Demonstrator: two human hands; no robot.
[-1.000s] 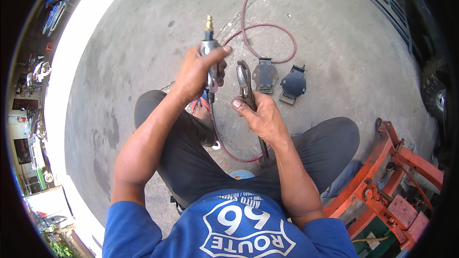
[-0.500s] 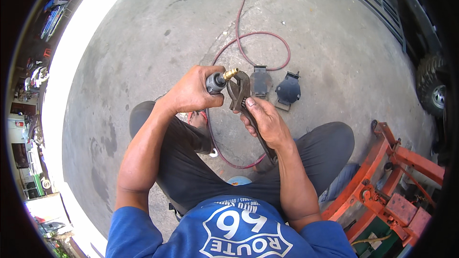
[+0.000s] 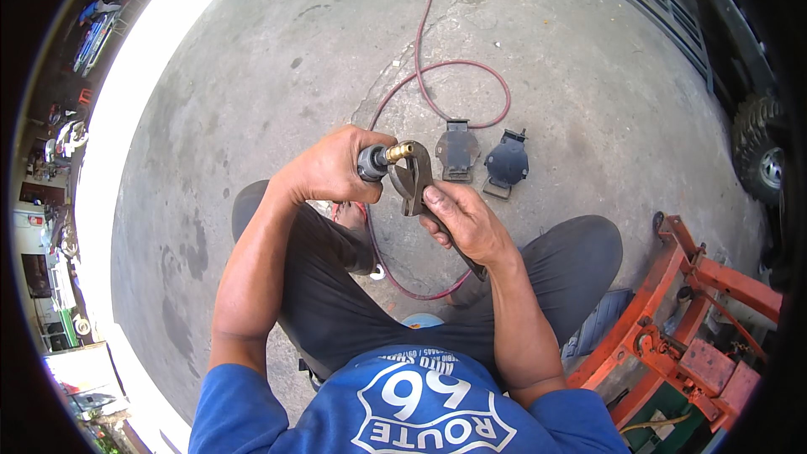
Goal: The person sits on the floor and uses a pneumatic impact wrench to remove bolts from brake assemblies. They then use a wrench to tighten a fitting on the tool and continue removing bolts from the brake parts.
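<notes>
Nearest, a little left of centre toward eleven o'clock: grey tool [image 3: 372, 163], stubby, rounded, with a stepped brass fitting [image 3: 401, 151] poking out toward two o'clock. Should handle as stiff and moderately weighty, hard to break, though its smooth round body may turn in oily fingers; best held around the barrel, clear of the brass. Near the centre, wrench [image 3: 416, 192], dark adjustable type, head toward eleven o'clock, handle running off to five. Looks like solid steel: heavy for its size, rigid, worn enough to be slick; take it along the handle. Left hand [image 3: 330, 166]: grip closed around the grey tool, most of the barrel hidden in the palm. Right hand [image 3: 468, 223]: grip wrapped on the wrench just below its head, thumb laid along the top. Wrench mouth stands right at the base of the brass fitting; cannot tell whether the jaws bear on it. Below, at six o'clock, blue stool [image 3: 423, 319] shows between the thighs; bare foot [image 3: 350, 217] just past eight. Farther, on the concrete floor [image 3: 210, 118]: two black plates [image 3: 458, 150] side by side, between one and two o'clock; red hose [image 3: 508, 99] looping beyond them, trailing to twelve. Orange metal frame [image 3: 640, 296] at four; knobbly tyre [image 3: 748, 139] near three.
</notes>
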